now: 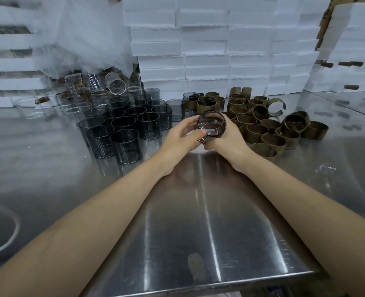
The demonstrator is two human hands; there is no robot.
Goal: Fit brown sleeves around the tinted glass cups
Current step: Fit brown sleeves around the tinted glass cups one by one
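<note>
Stacked white foam boxes (207,39) wall off the back of a steel table (198,211), with a crumpled clear plastic bag (87,33) slumped at the back left.

Head view: both forearms reach forward and meet over the middle of the table. Between the hands, lifted off the surface, is one tinted cup (212,125), tipped so its open mouth faces the camera. The left hand (181,138) grips its left side, fingers curled round the wall and the thumb lying across the near rim. The right hand (230,138) wraps the cup from the right and underneath, palm against the glass. A brown edge shows along the cup's right side by that palm; whether a sleeve sits fully on it, I cannot tell.

Left of the hands stands a tight cluster of bare tinted cups (123,125), upright and touching one another. Behind them, further left, are clear glasses (81,97), some upright and one lying on its side. Right of the hands lies a loose heap of brown sleeves (263,129), mostly standing on edge as open rings, a few split ones spread apart. Just behind the held cup, a few sleeved cups (206,102) stand together.
</note>
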